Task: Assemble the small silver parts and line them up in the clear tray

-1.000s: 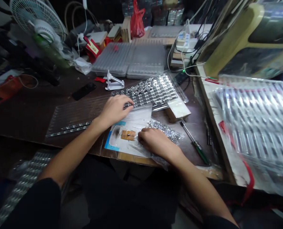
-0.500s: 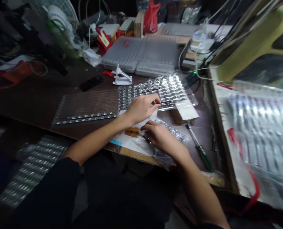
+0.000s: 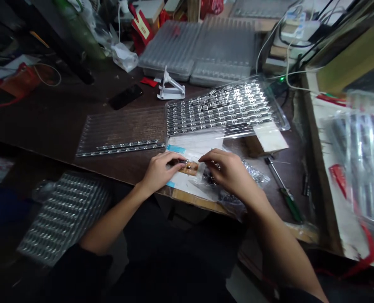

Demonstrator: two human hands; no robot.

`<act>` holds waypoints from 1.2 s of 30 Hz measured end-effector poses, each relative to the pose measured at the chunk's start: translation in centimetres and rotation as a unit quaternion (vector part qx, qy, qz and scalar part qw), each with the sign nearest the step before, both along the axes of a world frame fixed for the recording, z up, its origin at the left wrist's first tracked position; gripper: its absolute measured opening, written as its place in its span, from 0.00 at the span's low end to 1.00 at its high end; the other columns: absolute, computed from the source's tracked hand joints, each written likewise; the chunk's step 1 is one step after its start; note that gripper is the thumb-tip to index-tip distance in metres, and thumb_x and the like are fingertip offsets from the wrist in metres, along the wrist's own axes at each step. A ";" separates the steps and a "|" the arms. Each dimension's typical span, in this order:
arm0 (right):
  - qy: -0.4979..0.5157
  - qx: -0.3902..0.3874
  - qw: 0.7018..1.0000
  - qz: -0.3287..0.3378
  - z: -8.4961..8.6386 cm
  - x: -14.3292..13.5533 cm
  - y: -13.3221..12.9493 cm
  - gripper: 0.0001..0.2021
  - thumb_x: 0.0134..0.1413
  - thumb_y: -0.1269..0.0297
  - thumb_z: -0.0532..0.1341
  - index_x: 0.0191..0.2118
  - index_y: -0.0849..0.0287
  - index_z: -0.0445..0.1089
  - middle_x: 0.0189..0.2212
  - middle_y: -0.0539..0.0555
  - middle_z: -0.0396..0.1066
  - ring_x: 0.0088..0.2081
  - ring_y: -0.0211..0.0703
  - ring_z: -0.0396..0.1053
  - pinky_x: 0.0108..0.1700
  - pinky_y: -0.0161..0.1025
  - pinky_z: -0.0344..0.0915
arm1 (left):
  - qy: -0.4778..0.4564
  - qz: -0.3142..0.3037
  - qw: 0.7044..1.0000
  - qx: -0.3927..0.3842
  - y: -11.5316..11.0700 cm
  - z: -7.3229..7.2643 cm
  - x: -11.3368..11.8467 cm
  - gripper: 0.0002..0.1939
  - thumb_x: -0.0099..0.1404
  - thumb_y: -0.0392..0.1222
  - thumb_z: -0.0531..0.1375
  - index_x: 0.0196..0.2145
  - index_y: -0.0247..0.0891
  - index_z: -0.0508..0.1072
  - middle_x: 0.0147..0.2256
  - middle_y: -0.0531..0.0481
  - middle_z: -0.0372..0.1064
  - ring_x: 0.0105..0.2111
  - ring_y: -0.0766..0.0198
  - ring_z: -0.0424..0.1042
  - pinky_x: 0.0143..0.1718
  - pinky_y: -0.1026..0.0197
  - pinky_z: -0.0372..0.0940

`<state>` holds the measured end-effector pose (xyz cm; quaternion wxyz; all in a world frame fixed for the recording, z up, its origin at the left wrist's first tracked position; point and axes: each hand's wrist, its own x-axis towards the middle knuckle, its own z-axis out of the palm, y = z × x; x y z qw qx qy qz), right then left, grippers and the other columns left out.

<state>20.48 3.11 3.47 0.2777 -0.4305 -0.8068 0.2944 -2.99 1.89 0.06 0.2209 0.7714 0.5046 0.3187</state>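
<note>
My left hand [image 3: 163,170] pinches a small metal part [image 3: 184,161] at the left end of an orange-brown block [image 3: 190,168]. The block lies on white paper [image 3: 202,143] with blue tape. My right hand [image 3: 226,168] is just right of the block, its fingers bent together over a plastic bag of small metal parts [image 3: 258,172]; what its fingertips hold is too small to make out. Behind my hands lies a clear tray filled with rows of metal parts [image 3: 218,107]. To its left a clear ribbed tray [image 3: 123,126] has two rows of them along its front.
A white box [image 3: 270,138] and a green-handled screwdriver [image 3: 284,191] are at the right. Further back are a phone [image 3: 125,97], a white stand [image 3: 171,87] and stacked clear trays [image 3: 224,50]. More filled trays [image 3: 62,214] stand low at the left.
My left hand has come from the filled tray down to the orange-brown block. My right hand has stayed by the bag, slightly to the right of the block. The camera view has shifted.
</note>
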 end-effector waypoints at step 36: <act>-0.079 0.012 0.997 0.008 -1.8 -2.7 -0.3 0.10 0.63 0.71 0.55 0.43 0.55 0.73 0.39 0.57 0.78 0.40 0.48 0.75 0.43 0.43 0.71 | -0.058 -0.011 0.997 0.040 -0.4 -0.8 -0.5 0.02 0.67 0.37 0.64 0.37 0.41 0.78 0.39 0.52 0.80 0.41 0.61 0.77 0.45 0.58 0.64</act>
